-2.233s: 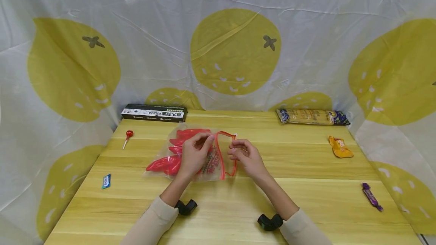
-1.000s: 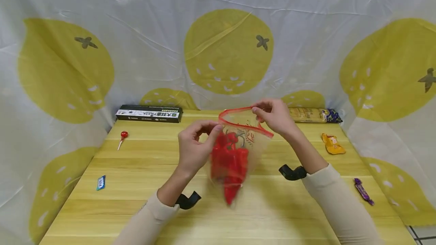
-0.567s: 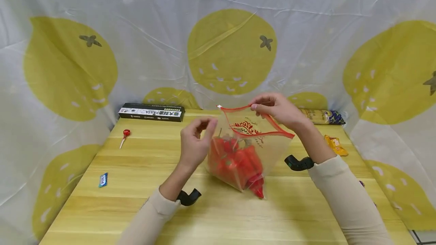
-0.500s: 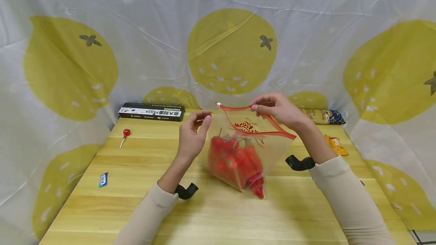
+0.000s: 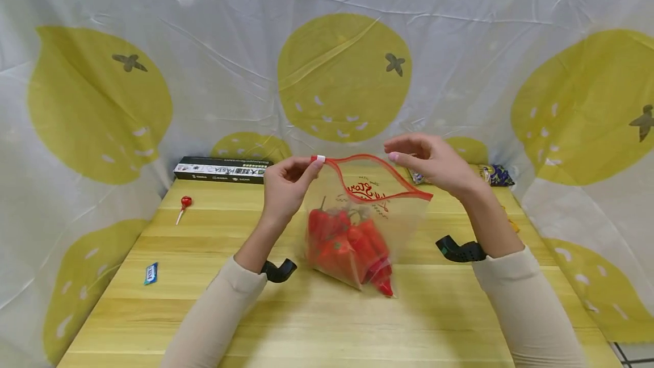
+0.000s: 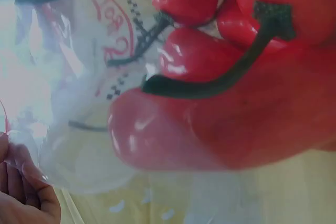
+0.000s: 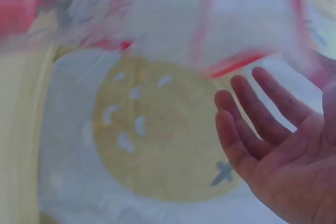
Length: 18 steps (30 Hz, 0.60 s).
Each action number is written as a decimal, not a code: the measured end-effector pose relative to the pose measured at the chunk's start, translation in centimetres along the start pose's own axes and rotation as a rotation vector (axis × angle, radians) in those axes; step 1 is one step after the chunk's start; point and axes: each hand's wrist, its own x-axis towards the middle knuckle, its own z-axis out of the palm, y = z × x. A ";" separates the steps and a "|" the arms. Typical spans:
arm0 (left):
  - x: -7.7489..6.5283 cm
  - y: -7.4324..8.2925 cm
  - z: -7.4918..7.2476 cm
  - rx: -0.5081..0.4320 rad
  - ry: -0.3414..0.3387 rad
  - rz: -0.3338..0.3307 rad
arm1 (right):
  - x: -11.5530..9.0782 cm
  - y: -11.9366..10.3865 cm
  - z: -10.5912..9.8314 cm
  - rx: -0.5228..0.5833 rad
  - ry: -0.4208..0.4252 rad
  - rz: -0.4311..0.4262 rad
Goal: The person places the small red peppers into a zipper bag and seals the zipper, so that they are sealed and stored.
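Note:
A clear zip bag (image 5: 409,223) with a red-edged mouth stands upright on the table, its mouth gaping. Inside lie several red peppers (image 5: 339,251) with green stems, large in the left wrist view. My left hand (image 5: 284,191) pinches the bag's upper left corner between thumb and forefinger, right at the white slider (image 5: 321,158). Beside the right part of the mouth, my right hand (image 5: 434,164) is held with fingers apart and nothing between them. The right wrist view shows its spread fingers (image 7: 257,108) close to the blurred red edge.
On the wooden table (image 5: 204,322), a black pasta box (image 5: 222,170) lies at the back left. A red lollipop (image 5: 185,203) and a small blue packet (image 5: 151,273) lie at left. A noodle package (image 5: 495,175) is partly hidden behind my right hand. A patterned cloth (image 5: 230,90) hangs behind.
The bag of peppers, first lying on the table, has been lifted and set upright. My left hand has moved to the slider corner and pinches it. My right hand has let go of the rim.

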 end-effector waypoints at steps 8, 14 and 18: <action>-2.0 3.7 0.8 0.058 -0.028 0.049 | 0.4 -4.5 4.2 -0.227 0.039 -0.239; -2.8 4.5 1.0 0.083 -0.100 0.063 | 2.3 -4.9 6.4 -0.246 0.016 -0.267; -2.8 4.9 1.0 0.115 -0.127 0.072 | 2.5 -5.1 6.6 -0.303 -0.008 -0.294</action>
